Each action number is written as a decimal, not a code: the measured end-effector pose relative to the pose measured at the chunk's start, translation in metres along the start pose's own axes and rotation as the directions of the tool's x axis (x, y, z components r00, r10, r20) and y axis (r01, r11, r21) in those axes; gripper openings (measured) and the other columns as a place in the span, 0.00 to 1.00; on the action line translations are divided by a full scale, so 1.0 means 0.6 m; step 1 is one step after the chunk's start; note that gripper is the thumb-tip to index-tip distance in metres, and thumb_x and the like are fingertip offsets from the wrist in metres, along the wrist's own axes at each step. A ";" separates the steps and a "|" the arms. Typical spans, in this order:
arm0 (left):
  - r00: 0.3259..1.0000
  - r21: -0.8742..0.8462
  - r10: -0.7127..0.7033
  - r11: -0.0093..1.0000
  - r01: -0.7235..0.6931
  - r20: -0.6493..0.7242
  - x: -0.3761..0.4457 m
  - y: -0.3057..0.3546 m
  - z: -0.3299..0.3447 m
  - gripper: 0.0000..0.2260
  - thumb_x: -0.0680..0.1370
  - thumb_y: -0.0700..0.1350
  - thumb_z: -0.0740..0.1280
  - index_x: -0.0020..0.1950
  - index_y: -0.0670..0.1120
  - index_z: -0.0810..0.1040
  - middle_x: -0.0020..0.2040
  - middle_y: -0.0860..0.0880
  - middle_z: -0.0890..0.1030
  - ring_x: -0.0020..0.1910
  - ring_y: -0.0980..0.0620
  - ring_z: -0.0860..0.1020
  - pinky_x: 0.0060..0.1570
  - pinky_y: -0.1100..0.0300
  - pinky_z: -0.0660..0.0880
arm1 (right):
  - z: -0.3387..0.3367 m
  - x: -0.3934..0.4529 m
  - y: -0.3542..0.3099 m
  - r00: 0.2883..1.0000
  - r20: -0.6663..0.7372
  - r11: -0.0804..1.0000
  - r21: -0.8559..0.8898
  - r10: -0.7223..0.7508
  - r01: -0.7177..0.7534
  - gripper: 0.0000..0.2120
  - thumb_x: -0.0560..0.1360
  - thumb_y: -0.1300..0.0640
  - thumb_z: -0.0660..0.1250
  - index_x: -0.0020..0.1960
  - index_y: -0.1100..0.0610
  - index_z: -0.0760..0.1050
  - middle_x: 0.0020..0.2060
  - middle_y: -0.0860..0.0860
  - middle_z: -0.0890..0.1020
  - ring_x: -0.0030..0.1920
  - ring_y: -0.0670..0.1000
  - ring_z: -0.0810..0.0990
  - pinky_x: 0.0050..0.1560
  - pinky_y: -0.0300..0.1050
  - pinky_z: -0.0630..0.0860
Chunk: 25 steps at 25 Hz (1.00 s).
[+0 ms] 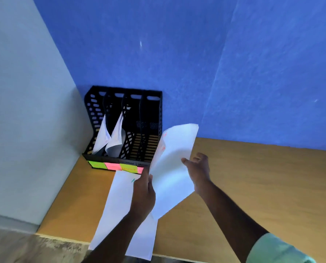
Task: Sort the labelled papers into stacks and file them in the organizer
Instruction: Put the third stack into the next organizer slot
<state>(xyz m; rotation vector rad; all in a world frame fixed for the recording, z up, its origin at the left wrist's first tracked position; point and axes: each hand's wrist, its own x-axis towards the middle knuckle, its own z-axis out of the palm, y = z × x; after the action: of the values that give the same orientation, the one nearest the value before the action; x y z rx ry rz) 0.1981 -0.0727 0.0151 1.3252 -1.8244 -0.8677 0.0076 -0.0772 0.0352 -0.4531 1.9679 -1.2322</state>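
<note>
A black file organizer [152, 118] with several slots stands in the table's back left corner. White papers [109, 135] lean in its two left slots, and the two right slots hold none. Green and pink sticky labels [112, 166] line its front edge. A raised stack of white sheets [174, 168] with red writing is tilted in front of the right slots. My left hand [144, 192] grips its left edge and my right hand [198, 168] holds its right edge with the thumb on top. Under my left arm another white stack [118, 209] with green writing lies on the table.
The wooden table [243, 186] reaches right to a blue wall [196, 63] and left to a pale wall [25, 111]. The flat stack overhangs the table's front edge. A pale green sleeve [278, 249] shows at the lower right.
</note>
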 end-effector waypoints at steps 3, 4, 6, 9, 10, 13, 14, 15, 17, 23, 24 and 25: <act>0.989 0.053 0.057 0.997 -0.050 -0.138 -0.017 -0.001 -0.057 0.18 0.79 0.46 0.57 0.66 0.43 0.73 0.49 0.48 0.84 0.45 0.49 0.84 0.43 0.59 0.81 | 0.057 -0.060 -0.088 0.919 0.371 0.937 0.255 0.132 -0.238 0.33 0.69 0.34 0.74 0.64 0.55 0.76 0.57 0.51 0.82 0.59 0.57 0.81 0.56 0.58 0.80; 0.985 0.073 0.077 0.995 -0.066 -0.155 -0.021 -0.004 -0.072 0.21 0.77 0.47 0.58 0.67 0.41 0.74 0.53 0.46 0.84 0.51 0.46 0.83 0.50 0.53 0.81 | 0.072 -0.079 -0.118 0.866 0.486 0.917 0.284 0.116 -0.282 0.34 0.66 0.30 0.74 0.60 0.55 0.79 0.53 0.52 0.84 0.56 0.56 0.83 0.54 0.59 0.81; 0.973 0.150 0.113 0.985 -0.084 -0.203 -0.024 -0.010 -0.093 0.20 0.75 0.41 0.64 0.67 0.39 0.74 0.58 0.43 0.82 0.58 0.43 0.81 0.55 0.46 0.79 | 0.097 -0.105 -0.168 0.827 0.559 0.943 0.248 0.048 -0.222 0.29 0.65 0.33 0.77 0.51 0.57 0.81 0.44 0.54 0.84 0.46 0.56 0.83 0.47 0.53 0.80; 0.961 0.236 0.146 0.968 -0.089 -0.233 -0.019 -0.029 -0.107 0.31 0.66 0.28 0.74 0.67 0.38 0.74 0.59 0.42 0.82 0.57 0.41 0.81 0.56 0.51 0.76 | 0.127 -0.132 -0.229 0.854 0.521 0.987 0.142 -0.011 -0.074 0.10 0.74 0.58 0.73 0.48 0.65 0.80 0.43 0.63 0.82 0.41 0.59 0.82 0.43 0.50 0.78; 0.953 0.237 0.165 0.966 -0.105 -0.254 -0.015 -0.035 -0.111 0.32 0.65 0.26 0.73 0.68 0.39 0.73 0.60 0.43 0.81 0.58 0.42 0.81 0.56 0.54 0.75 | 0.135 -0.135 -0.241 0.862 0.507 0.993 0.112 -0.019 -0.044 0.05 0.75 0.64 0.70 0.47 0.66 0.79 0.43 0.65 0.83 0.40 0.60 0.82 0.44 0.51 0.79; 0.944 0.187 0.190 0.972 -0.142 -0.270 0.004 -0.043 -0.116 0.35 0.67 0.23 0.69 0.73 0.40 0.69 0.67 0.46 0.77 0.64 0.46 0.77 0.62 0.59 0.74 | 0.147 -0.131 -0.260 0.878 0.475 0.999 0.022 -0.051 0.046 0.06 0.75 0.71 0.64 0.47 0.66 0.79 0.42 0.64 0.84 0.41 0.61 0.83 0.48 0.54 0.79; 0.947 0.170 0.186 0.975 -0.145 -0.261 0.012 -0.047 -0.117 0.37 0.68 0.23 0.68 0.75 0.42 0.66 0.70 0.47 0.75 0.67 0.48 0.75 0.64 0.59 0.72 | 0.153 -0.129 -0.267 0.881 0.469 0.998 0.005 -0.059 0.064 0.06 0.75 0.72 0.64 0.46 0.66 0.79 0.42 0.63 0.84 0.41 0.61 0.83 0.48 0.54 0.79; 0.952 0.156 0.180 0.977 -0.144 -0.248 0.023 -0.052 -0.118 0.38 0.69 0.23 0.68 0.76 0.43 0.64 0.73 0.48 0.72 0.70 0.49 0.72 0.66 0.59 0.71 | 0.160 -0.124 -0.273 0.884 0.463 0.997 -0.006 -0.065 0.076 0.07 0.75 0.72 0.63 0.46 0.65 0.79 0.42 0.62 0.84 0.41 0.61 0.83 0.47 0.53 0.79; 0.965 0.133 0.166 0.981 -0.140 -0.203 0.051 -0.063 -0.115 0.39 0.70 0.23 0.65 0.78 0.43 0.61 0.76 0.48 0.67 0.74 0.50 0.67 0.69 0.56 0.70 | 0.169 -0.114 -0.287 0.897 0.435 0.995 -0.027 -0.076 0.098 0.08 0.76 0.72 0.63 0.45 0.64 0.79 0.40 0.60 0.84 0.40 0.60 0.83 0.45 0.50 0.79; 0.994 0.122 0.098 0.988 -0.091 -0.052 0.141 -0.087 -0.097 0.40 0.72 0.26 0.64 0.79 0.48 0.55 0.76 0.48 0.66 0.73 0.50 0.68 0.68 0.67 0.64 | 0.205 -0.061 -0.324 0.931 0.349 0.984 -0.091 -0.112 0.152 0.07 0.76 0.72 0.63 0.45 0.64 0.77 0.40 0.59 0.83 0.40 0.58 0.83 0.41 0.49 0.80; 0.995 0.136 0.090 0.987 -0.084 -0.043 0.152 -0.089 -0.095 0.39 0.72 0.26 0.64 0.79 0.47 0.55 0.76 0.48 0.67 0.72 0.49 0.69 0.67 0.66 0.65 | 0.211 -0.051 -0.329 0.932 0.349 0.986 -0.090 -0.099 0.138 0.07 0.76 0.72 0.63 0.46 0.64 0.78 0.42 0.60 0.83 0.41 0.59 0.83 0.42 0.50 0.80; 0.997 0.138 0.072 0.988 -0.067 -0.037 0.164 -0.091 -0.095 0.38 0.73 0.27 0.64 0.79 0.47 0.55 0.75 0.48 0.67 0.72 0.49 0.69 0.67 0.65 0.65 | 0.218 -0.041 -0.335 0.931 0.355 0.989 -0.082 -0.083 0.120 0.07 0.76 0.72 0.62 0.47 0.64 0.78 0.43 0.61 0.83 0.42 0.60 0.83 0.44 0.52 0.80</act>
<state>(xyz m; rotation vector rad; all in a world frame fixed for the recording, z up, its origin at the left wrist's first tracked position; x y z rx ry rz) 0.2510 -0.1870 0.0141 1.3448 -1.9137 -0.6829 0.1041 -0.2358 0.1890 -0.7807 1.7209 -1.0311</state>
